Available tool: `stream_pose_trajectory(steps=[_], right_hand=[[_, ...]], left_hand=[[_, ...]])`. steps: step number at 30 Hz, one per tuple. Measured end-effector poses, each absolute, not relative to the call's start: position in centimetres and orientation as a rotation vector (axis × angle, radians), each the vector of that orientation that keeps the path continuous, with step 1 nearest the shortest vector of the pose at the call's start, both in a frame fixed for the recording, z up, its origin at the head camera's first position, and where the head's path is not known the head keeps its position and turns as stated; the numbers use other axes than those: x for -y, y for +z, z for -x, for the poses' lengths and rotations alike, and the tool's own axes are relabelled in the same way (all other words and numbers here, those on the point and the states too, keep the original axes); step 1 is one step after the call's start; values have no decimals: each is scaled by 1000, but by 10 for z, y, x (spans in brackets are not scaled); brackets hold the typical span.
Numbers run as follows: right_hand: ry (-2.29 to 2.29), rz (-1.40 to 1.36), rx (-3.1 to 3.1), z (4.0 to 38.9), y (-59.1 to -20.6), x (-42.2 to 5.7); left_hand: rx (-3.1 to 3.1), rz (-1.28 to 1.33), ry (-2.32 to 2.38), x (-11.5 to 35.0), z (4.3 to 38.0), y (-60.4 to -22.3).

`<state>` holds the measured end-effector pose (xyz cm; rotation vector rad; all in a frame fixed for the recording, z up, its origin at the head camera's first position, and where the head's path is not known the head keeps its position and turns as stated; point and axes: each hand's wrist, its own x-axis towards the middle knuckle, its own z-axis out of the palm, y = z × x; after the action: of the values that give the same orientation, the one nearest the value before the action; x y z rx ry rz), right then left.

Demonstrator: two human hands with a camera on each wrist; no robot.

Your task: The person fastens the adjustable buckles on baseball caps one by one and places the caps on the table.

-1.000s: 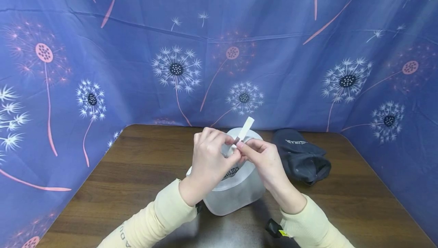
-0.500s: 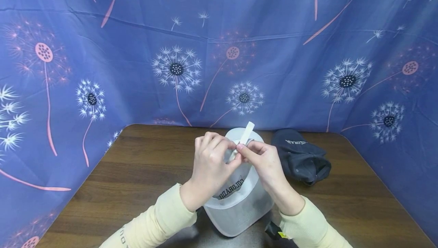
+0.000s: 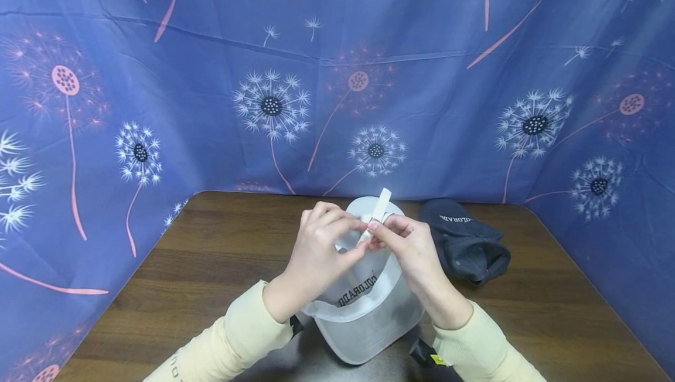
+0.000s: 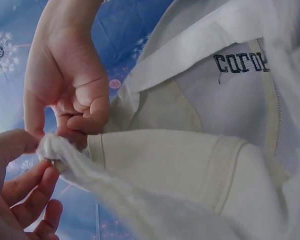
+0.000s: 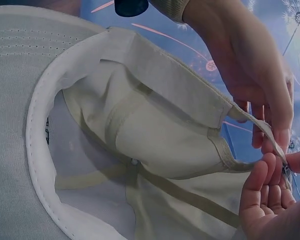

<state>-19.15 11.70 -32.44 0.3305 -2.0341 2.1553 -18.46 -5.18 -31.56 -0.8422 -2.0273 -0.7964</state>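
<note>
A light grey baseball cap (image 3: 369,317) lies tilted below my hands, with its inside towards me and its brim at the near side. Mirrored dark lettering shows inside the crown. At the cap's back, a white strap (image 3: 381,205) with a small metal buckle (image 5: 286,170) sticks up past my fingers. My left hand (image 3: 324,241) pinches the strap near the buckle between thumb and forefinger. Close against it, my right hand (image 3: 413,253) grips the strap and buckle, thumb on top. Fingers partly hide the buckle in every view.
A dark cap (image 3: 464,241) with white lettering lies to the right on the wooden table (image 3: 221,241). Blue dandelion-print cloth (image 3: 316,106) hangs behind and along both sides. A black wrist device (image 3: 422,352) is at the right sleeve.
The grey cap has swung down towards me, so more of its inside and lettering shows. The strap's free end sits slightly lower. My left fingers have spread a little and the left wrist has moved left.
</note>
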Motion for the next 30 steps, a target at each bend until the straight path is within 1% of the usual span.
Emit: stream_pose_trajectory(steps=[8, 15, 24, 30], right_hand=[[2104, -300, 2089, 191, -324, -118], [2113, -281, 2122, 190, -318, -120], [2158, -285, 2100, 190, -314, -123], [2172, -293, 2092, 191, -312, -123]], left_hand=[[2071, 855, -827, 64, 184, -316], [2195, 723, -838, 81, 188, -318], [2523, 547, -1031, 106, 196, -331], [2723, 527, -1238, 116, 205, -347]])
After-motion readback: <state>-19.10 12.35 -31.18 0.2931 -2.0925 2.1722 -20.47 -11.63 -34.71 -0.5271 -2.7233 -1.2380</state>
